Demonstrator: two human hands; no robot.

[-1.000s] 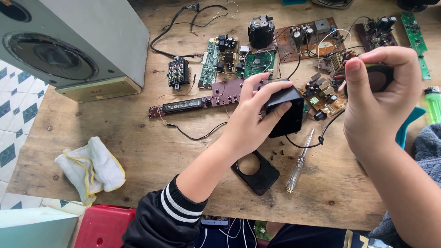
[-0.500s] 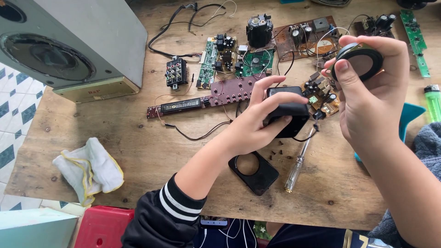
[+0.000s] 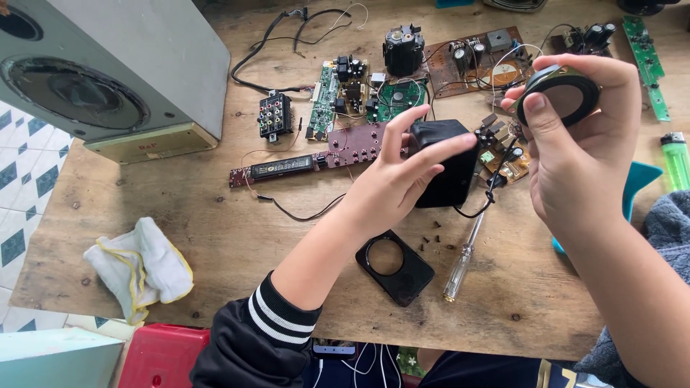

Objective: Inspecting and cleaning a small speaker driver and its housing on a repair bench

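Two hands work apart over a scarred wooden table [image 3: 180,237] beside tiled floor [image 3: 21,187]: left hand [image 3: 392,188] grips a black box [image 3: 445,169], right hand [image 3: 575,154] clamps a round speaker [image 3: 564,92].

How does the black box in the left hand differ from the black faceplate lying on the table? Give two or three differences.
The black box is a deep hollow shell; the faceplate is a thin flat panel with a round hole. The box is gripped by the left hand above the table; the faceplate lies flat and untouched. A wire runs from the box; none from the faceplate. Both are black with rounded corners.
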